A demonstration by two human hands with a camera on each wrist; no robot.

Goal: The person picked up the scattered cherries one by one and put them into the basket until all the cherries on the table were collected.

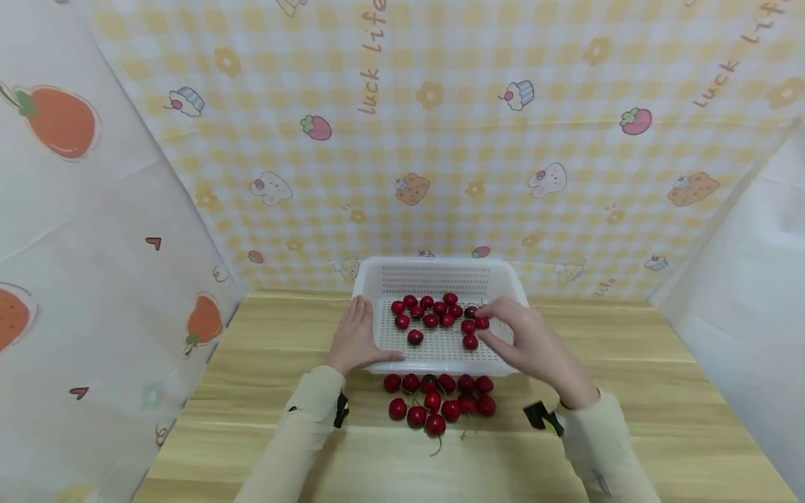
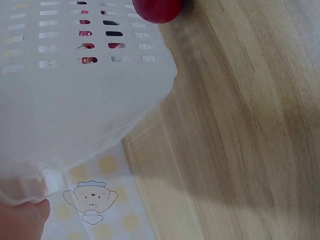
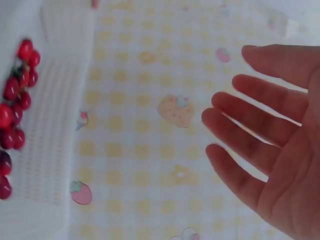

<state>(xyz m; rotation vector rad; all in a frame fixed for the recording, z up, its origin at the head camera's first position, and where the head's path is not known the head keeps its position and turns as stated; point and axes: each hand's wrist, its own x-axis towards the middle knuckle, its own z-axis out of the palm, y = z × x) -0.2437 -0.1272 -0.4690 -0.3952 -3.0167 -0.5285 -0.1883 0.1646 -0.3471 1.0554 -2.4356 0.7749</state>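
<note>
A white perforated plastic basket (image 1: 440,367) stands on the wooden table, with several dark red cherries (image 1: 430,321) spread over its floor. My left hand (image 1: 355,342) rests on its front left corner, fingers straight along the left rim and thumb stretched along the front rim. One fingertip (image 2: 35,212) shows at the rim in the left wrist view. Over the basket's right side hovers my right hand (image 1: 525,342), thumb and forefinger apart near the cherries there. The right wrist view shows that hand's palm (image 3: 295,165) bare, its fingers spread and nothing held.
Two rough rows of loose cherries (image 1: 432,401), some with stems, lie in front of the basket. A yellow checked cloth (image 1: 440,154) hangs behind the table (image 1: 283,328), and white printed cloth (image 1: 126,209) hangs at the left. Black straps sit at both wrists.
</note>
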